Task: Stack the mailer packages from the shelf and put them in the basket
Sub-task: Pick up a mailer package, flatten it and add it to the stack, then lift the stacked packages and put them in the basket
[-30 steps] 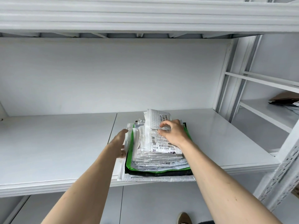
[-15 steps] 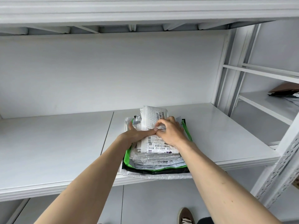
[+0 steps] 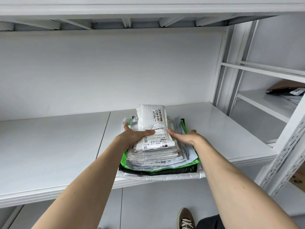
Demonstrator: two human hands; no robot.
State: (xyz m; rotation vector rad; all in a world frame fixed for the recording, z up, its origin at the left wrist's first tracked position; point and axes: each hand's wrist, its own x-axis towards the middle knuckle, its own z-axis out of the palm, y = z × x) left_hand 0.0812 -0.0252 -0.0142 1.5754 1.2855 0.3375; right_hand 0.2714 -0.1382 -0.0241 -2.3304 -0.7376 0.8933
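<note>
A stack of mailer packages [image 3: 156,156] lies on the white shelf [image 3: 57,146], its front edge hanging over the shelf lip. A white bubble mailer [image 3: 151,116] with a barcode label sits on top; a green mailer [image 3: 189,163], a black one [image 3: 165,171] and a large white one lie at the bottom. My left hand [image 3: 133,136] grips the stack's left side, thumb across the top label. My right hand [image 3: 188,137] clasps the right side, thumb touching the top mailers, fingers hidden behind the stack. No basket is in view.
The shelf above [image 3: 115,12] hangs low over the stack. A perforated white post [image 3: 287,146] stands at the right. The neighbouring rack holds cardboard and dark parcels [image 3: 287,90]. My shoe [image 3: 185,219] shows on the floor below.
My right hand has slid off the top of the stack to its right side. My left hand has come from beside the stack to grip its left side, thumb on top.
</note>
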